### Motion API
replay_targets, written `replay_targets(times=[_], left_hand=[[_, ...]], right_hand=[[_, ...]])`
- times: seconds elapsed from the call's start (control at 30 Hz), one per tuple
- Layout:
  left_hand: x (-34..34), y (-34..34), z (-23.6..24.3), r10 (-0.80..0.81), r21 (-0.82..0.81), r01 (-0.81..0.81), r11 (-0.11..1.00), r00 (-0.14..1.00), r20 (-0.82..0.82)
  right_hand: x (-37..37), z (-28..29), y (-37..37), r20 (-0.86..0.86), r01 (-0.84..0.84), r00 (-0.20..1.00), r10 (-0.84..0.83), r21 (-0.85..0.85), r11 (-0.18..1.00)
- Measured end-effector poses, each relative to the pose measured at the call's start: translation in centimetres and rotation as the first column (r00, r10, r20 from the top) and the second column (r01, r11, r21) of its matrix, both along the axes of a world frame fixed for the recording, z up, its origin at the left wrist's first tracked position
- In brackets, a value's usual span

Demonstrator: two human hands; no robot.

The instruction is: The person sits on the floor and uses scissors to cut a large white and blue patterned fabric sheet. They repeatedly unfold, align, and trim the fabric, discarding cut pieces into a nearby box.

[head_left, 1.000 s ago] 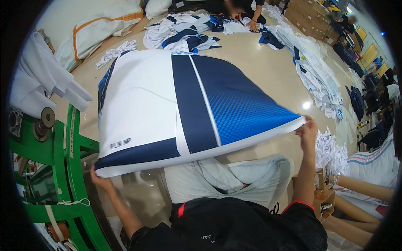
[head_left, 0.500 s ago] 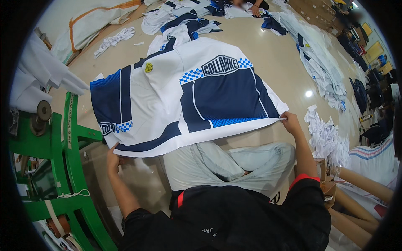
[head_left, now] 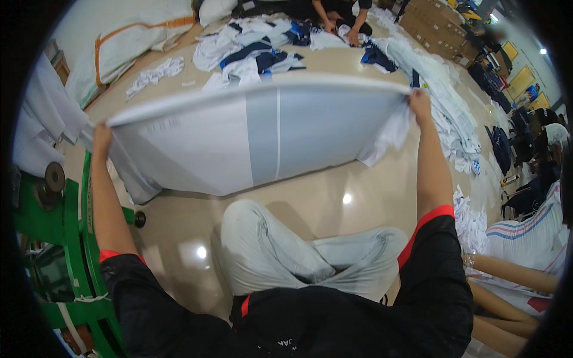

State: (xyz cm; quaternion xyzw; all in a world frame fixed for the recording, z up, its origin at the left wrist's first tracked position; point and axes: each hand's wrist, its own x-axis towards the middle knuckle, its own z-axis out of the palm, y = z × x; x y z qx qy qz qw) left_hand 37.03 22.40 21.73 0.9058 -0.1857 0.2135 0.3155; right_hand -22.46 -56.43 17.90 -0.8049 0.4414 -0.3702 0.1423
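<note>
A white and grey-blue jersey (head_left: 197,146) is stretched in the air in front of me, its paler inner side toward me. My left hand (head_left: 101,140) is closed on one end of its upper edge. The other end of that edge is gripped by my right hand (head_left: 420,104), higher and to the right. The cloth is smeared by motion along the top, and it hangs down toward the floor between my hands. Its printed side is hidden from me. Below it are my crossed legs in pale trousers (head_left: 262,244).
On the left stands a green metal frame (head_left: 68,221) with a spool (head_left: 55,177). Garment heaps (head_left: 250,51) lie beyond the jersey, and a long cloth pile (head_left: 444,98) runs along the right. A person's hands (head_left: 353,37) work at the far side. White scraps (head_left: 470,221) lie right.
Both hands have risen and moved forward with the jersey. Lying printed side up before, it is now lifted off the floor with its inner side facing me.
</note>
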Motion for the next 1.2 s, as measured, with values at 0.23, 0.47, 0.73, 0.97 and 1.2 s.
replay_targets(times=[0.23,0.47,0.73,0.97,1.2], left_hand=[[0.5,1.6,21.0,-0.069,-0.377,0.193,0.906,0.945,0.318],[-17.4,4.7,16.2,-0.255,-0.336,0.329,0.882,0.935,0.245],[-22.9,2.8,-6.5,-0.362,-0.303,0.354,0.885,0.932,0.032],[-19.6,0.1,-18.7,-0.331,-0.305,0.278,0.911,0.933,-0.139],[-22.1,-2.0,-24.6,-0.156,-0.027,0.153,0.988,0.971,-0.182]], right_hand=[[-5.6,25.1,-2.3,0.578,-0.025,0.775,0.254,-0.375,0.927],[-21.7,22.0,8.4,0.544,0.053,0.82,0.18,-0.384,0.922],[-27.9,3.0,17.5,0.398,-0.077,0.912,0.098,-0.067,0.995],[-25.1,-8.5,17.9,0.337,-0.144,0.941,0.024,0.336,0.931],[-23.5,-15.8,15.1,0.029,-0.023,1.0,0.012,0.412,0.911]])
